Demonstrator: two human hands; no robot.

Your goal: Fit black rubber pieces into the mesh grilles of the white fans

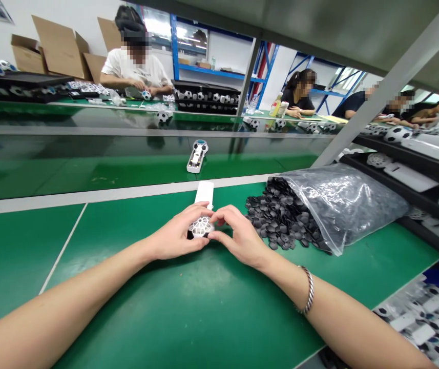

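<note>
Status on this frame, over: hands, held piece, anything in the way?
Left hand holding white piece, lattice end toward wearer. Right hand, fingertips at its edge. Black pieces spilling from clear bag off to the right, not blocking.

The green table [188, 307] carries a heap of black pieces [280, 218] and, partly holding them, a bag [352, 197] (clear, crumpled).

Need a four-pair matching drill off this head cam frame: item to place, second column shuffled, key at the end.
1. black pieces
2. bracelet
3. white openwork part
4. ball-topped unit

a. around the right arm
b. beyond the pale strip
c. between left hand and right hand
d. spilling from the clear bag

Pairs: 1-d, 2-a, 3-c, 4-b
</note>
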